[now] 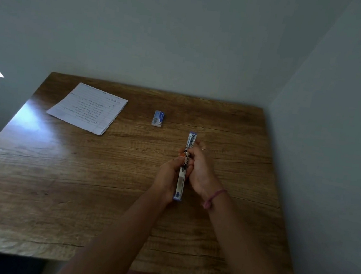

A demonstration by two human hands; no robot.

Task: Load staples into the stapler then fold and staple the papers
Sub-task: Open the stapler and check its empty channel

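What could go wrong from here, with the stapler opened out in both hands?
1. The blue-and-metal stapler is opened out flat, with the left hand and right hand gripping its middle; fingers near the hinge could get pinched if it snaps closed.
2. The small blue-and-white staple box lies apart on the wooden table; fetching it means letting go with one hand, so the stapler may close or slip.

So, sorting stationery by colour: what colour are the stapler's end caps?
Blue, on both ends of the opened stapler, seen in the head view.
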